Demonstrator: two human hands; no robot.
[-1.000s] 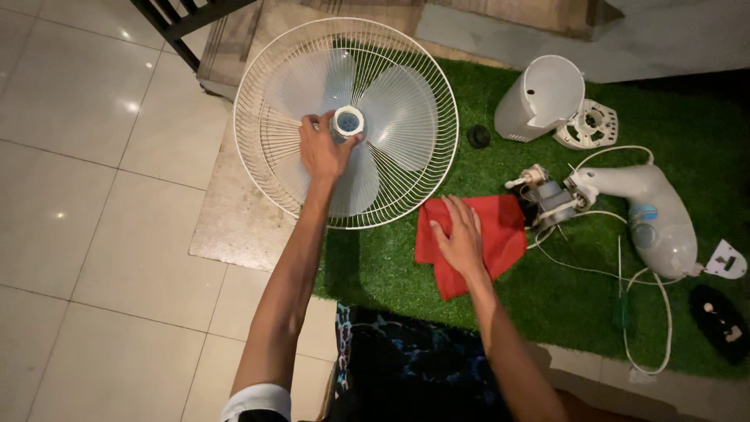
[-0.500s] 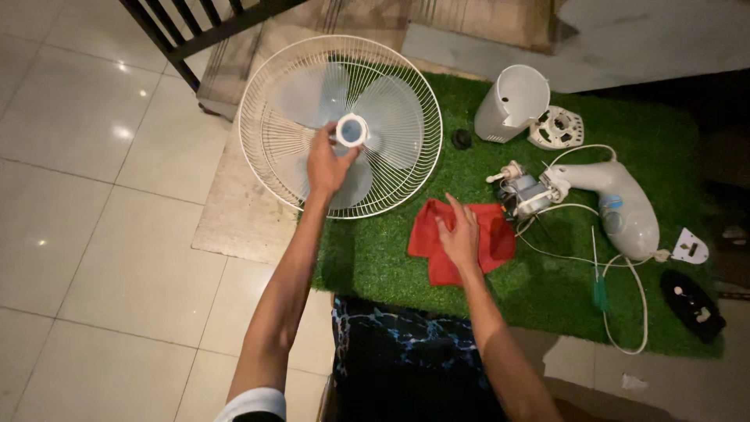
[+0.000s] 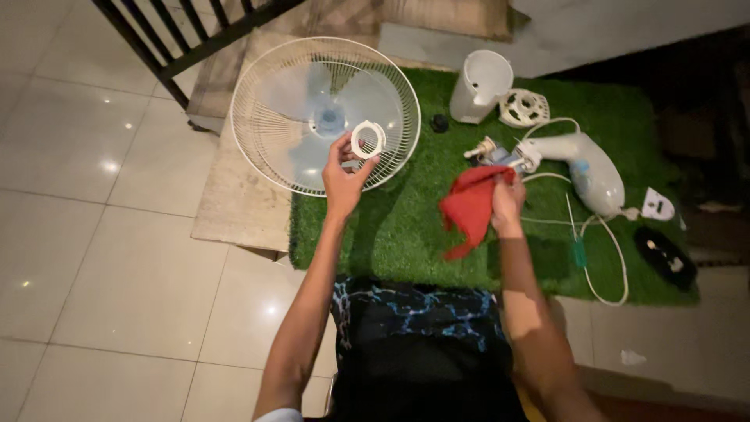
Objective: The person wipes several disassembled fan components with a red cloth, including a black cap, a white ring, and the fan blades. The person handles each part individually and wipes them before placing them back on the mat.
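My left hand [image 3: 344, 173] holds a white plastic ring nut [image 3: 367, 139] up in its fingertips, above the near edge of a round white wire fan guard [image 3: 266, 148]. Pale fan blades [image 3: 316, 117] lie inside that guard. My right hand [image 3: 506, 205] grips a red cloth [image 3: 471, 208] lifted off the green artificial turf mat [image 3: 398, 227], the cloth hanging down from the fingers.
On the mat lie a fan motor [image 3: 500, 155] with a white cable [image 3: 605, 266], a white fan neck housing [image 3: 587, 170], a white cover [image 3: 478, 86], a round white part [image 3: 523, 107], a small black knob [image 3: 440, 123] and a dark part [image 3: 664, 258]. A black railing [image 3: 168, 47] stands at the tiled floor's far left.
My left hand lifted the white ring nut off the fan hub and drew it toward me. My right hand picked the red cloth up off the mat. The view shifted down.
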